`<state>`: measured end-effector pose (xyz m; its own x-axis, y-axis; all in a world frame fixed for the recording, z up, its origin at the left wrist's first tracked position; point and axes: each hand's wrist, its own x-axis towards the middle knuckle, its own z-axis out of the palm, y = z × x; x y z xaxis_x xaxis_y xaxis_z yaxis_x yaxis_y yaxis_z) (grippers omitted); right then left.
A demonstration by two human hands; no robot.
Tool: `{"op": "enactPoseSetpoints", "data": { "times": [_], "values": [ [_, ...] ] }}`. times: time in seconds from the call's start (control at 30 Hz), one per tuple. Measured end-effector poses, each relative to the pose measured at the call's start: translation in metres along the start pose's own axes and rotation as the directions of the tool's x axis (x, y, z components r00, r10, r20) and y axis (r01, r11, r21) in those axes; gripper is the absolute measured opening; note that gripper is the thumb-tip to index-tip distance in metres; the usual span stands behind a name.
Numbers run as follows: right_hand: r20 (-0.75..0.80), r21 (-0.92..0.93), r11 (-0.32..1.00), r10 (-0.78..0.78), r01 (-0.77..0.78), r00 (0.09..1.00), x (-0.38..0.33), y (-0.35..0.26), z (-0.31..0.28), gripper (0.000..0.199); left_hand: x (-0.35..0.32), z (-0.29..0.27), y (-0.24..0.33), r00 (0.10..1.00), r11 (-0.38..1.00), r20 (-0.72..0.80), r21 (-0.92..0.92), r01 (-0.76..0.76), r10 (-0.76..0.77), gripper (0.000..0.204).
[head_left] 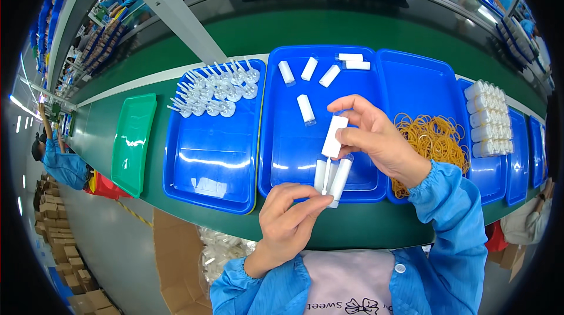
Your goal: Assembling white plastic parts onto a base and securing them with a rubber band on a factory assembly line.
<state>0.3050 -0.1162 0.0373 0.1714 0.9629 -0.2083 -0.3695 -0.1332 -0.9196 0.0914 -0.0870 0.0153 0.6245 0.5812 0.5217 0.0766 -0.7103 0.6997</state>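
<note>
My right hand [376, 133] pinches a white rectangular block [335, 136] between thumb and fingertips above the middle blue tray [282, 168]. From its lower end a thin white stem [326, 177] runs down toward my left hand. My left hand [288, 218] is closed on the lower ends of two white tubes [341, 179] with clear ends, one on each side of the stem. Whether the stem touches them I cannot tell. Several white blocks with clear ends, such as one white block [305, 108], lie in the tray's far part.
To the left, a blue tray [211, 183] holds several clear stemmed pieces [217, 89]; beyond it lies a green tray [134, 145]. Rightward are rubber bands [432, 142] in a blue tray [417, 74] and stacked white cylinders [489, 118]. A cardboard box [176, 259] with clear pieces stands below the table edge.
</note>
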Motion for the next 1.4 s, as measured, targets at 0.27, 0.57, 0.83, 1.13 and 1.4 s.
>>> {"op": "enactPoseSetpoints", "data": {
  "times": [0.27,0.57,0.83,1.13,1.4],
  "values": [
    [0.087,-0.144,0.989,-0.01,0.022,0.996,0.003,0.0,-0.019,0.029,-0.002,-0.002,0.0,0.999,0.999,0.036,0.015,-0.039,0.038,0.028],
    [0.12,-0.216,0.976,0.001,0.025,0.993,-0.009,-0.002,-0.018,0.02,-0.001,-0.003,0.005,0.997,1.0,0.081,-0.019,0.013,-0.011,0.026],
    [0.168,-0.282,0.948,-0.104,0.149,0.98,-0.028,0.004,0.0,0.023,-0.018,0.009,-0.009,0.985,0.999,-0.169,-0.034,0.017,-0.023,0.048],
    [0.357,-0.587,0.659,-0.311,0.471,0.881,-0.052,-0.021,-0.003,0.029,0.003,0.017,0.004,0.576,-0.123,0.799,-0.598,0.792,-0.173,0.096],
    [-0.06,-0.983,0.182,-0.449,0.025,0.891,-0.025,-0.009,-0.146,0.008,0.005,0.013,0.001,0.594,-0.245,0.771,-0.636,0.732,-0.228,0.047]
  ]
}}
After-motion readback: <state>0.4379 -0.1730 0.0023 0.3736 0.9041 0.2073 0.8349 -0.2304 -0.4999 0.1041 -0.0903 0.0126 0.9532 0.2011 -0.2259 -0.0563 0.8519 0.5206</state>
